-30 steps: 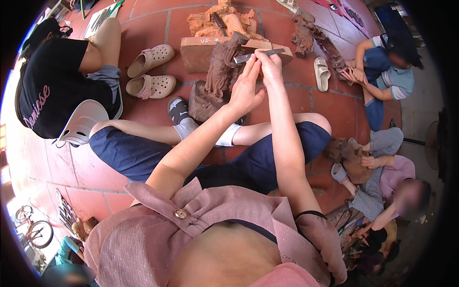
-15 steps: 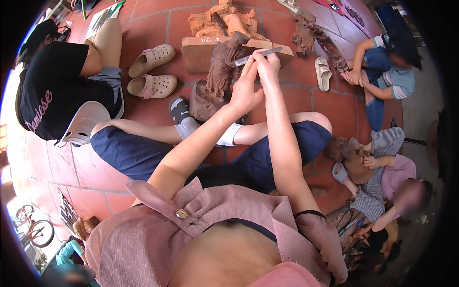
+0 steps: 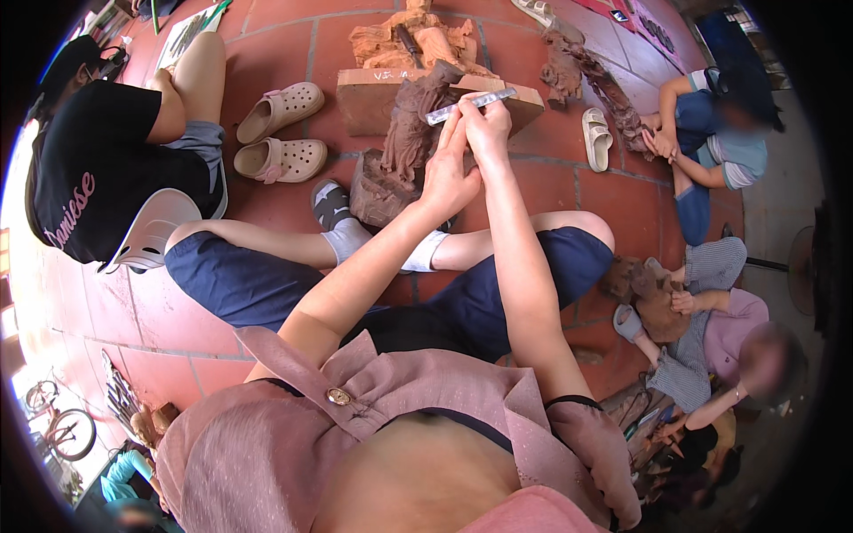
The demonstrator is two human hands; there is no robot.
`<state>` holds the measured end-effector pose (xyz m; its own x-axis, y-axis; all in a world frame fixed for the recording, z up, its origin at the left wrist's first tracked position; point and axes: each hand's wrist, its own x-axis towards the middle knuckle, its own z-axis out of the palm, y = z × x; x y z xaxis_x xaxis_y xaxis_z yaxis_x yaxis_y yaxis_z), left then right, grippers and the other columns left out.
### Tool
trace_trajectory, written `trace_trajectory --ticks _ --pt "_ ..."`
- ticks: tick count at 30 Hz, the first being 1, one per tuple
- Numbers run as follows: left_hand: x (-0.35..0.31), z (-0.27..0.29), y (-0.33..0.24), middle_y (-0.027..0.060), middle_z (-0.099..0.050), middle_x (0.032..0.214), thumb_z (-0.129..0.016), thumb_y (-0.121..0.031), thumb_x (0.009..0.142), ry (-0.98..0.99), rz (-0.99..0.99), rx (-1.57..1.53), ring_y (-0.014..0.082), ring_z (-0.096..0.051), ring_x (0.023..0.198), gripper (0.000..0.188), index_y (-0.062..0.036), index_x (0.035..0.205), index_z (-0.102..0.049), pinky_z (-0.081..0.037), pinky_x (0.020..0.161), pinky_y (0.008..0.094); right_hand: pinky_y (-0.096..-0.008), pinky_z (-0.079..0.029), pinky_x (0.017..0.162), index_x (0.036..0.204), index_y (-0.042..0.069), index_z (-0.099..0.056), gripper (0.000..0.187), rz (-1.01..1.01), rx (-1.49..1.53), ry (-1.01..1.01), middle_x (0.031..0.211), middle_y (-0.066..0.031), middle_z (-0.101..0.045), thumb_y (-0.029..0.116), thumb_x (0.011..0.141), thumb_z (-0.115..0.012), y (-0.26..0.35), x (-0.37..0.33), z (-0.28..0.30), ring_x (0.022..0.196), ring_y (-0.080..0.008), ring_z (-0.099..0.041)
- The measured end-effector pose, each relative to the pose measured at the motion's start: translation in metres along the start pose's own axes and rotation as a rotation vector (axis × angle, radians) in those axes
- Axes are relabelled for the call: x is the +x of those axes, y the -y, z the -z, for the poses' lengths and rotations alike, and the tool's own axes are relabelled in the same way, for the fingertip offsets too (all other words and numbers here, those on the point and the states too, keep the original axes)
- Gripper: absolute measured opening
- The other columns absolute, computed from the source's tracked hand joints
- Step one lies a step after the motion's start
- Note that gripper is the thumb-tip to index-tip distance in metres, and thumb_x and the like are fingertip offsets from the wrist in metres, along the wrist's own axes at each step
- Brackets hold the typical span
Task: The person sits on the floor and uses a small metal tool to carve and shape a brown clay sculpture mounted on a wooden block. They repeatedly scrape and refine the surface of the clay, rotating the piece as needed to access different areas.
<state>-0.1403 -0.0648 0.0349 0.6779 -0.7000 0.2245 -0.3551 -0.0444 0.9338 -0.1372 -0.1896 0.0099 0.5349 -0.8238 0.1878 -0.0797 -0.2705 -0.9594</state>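
Observation:
My right hand (image 3: 488, 135) is closed around a flat grey metal bar (image 3: 494, 97), which slants up to the right. My left hand (image 3: 449, 176) lies alongside it with fingers stretched forward. Its fingertips reach the bar's underside, and whether they press on it cannot be told. Just left of the bar's lower end leans a dark brown carved wooden figure (image 3: 411, 129), rising from a rough block base (image 3: 378, 197) between my feet. My hands partly cover the figure's right side.
Behind stands an orange carving (image 3: 444, 43) on a wooden block (image 3: 364, 99). Beige clogs (image 3: 281, 160) lie left, beside a person in black (image 3: 115, 160). A white sandal (image 3: 597, 139) and a dark carved piece (image 3: 613, 91) are right, near other seated people.
The bar and both hands have shifted slightly left. The bar's broad face now catches more light. The carved figure stays in place.

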Motion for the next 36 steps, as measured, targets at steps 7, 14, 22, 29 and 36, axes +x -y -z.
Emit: trace_trajectory --ticks 7,14,22,29,36 --pt "0.003 0.009 -0.001 0.0188 -0.022 0.154 -0.063 -0.002 0.074 0.06 -0.003 -0.079 0.0202 -0.063 0.099 0.076 -0.0046 0.145 -0.033 -0.055 0.078 0.0296 -0.031 -0.051 0.064 0.082 0.002 -0.065 0.008 0.051 -0.12 -0.057 0.073 -0.009 -0.067 0.009 0.078 -0.065 0.037 -0.001 0.012 0.066 -0.016 -0.064" --pt "-0.002 0.011 0.009 0.0186 -0.023 0.154 -0.061 0.001 0.073 -0.003 -0.024 -0.042 0.0213 -0.061 0.105 0.078 -0.0024 0.145 -0.032 -0.054 0.079 0.0285 -0.03 -0.051 0.066 0.085 0.003 -0.064 0.008 0.095 -0.202 -0.043 0.072 -0.0074 -0.065 0.008 0.079 -0.065 0.034 -0.01 -0.004 0.067 -0.0147 -0.063" --pt "-0.008 0.005 0.008 0.0188 -0.022 0.154 -0.061 0.0 0.075 -0.106 -0.032 0.008 0.0224 -0.061 0.108 0.076 -0.001 0.144 -0.032 -0.055 0.077 0.0289 -0.0272 -0.05 0.064 0.086 0.003 -0.064 0.007 0.029 0.012 0.041 0.073 -0.0041 -0.064 0.006 0.08 -0.065 0.021 -0.008 -0.006 0.066 -0.0111 -0.06" --pt "-0.008 0.005 0.009 0.019 -0.021 0.154 -0.06 0.002 0.074 -0.114 -0.074 -0.01 0.0234 -0.06 0.108 0.078 -0.0018 0.145 -0.03 -0.054 0.077 0.029 -0.0263 -0.05 0.061 0.087 0.002 -0.064 0.007 0.0 0.087 0.014 0.073 -0.0031 -0.064 0.005 0.081 -0.064 0.037 -0.013 -0.002 0.064 -0.0099 -0.059" --pt "-0.004 0.009 0.011 0.0172 -0.022 0.154 -0.06 0.003 0.074 0.061 -0.027 -0.099 0.0216 -0.062 0.104 0.078 -0.0024 0.146 -0.031 -0.054 0.075 0.0278 -0.0286 -0.051 0.062 0.086 0.002 -0.065 0.009 0.023 -0.075 -0.085 0.073 -0.0041 -0.064 0.007 0.079 -0.066 0.028 -0.01 0.008 0.066 -0.0117 -0.061"
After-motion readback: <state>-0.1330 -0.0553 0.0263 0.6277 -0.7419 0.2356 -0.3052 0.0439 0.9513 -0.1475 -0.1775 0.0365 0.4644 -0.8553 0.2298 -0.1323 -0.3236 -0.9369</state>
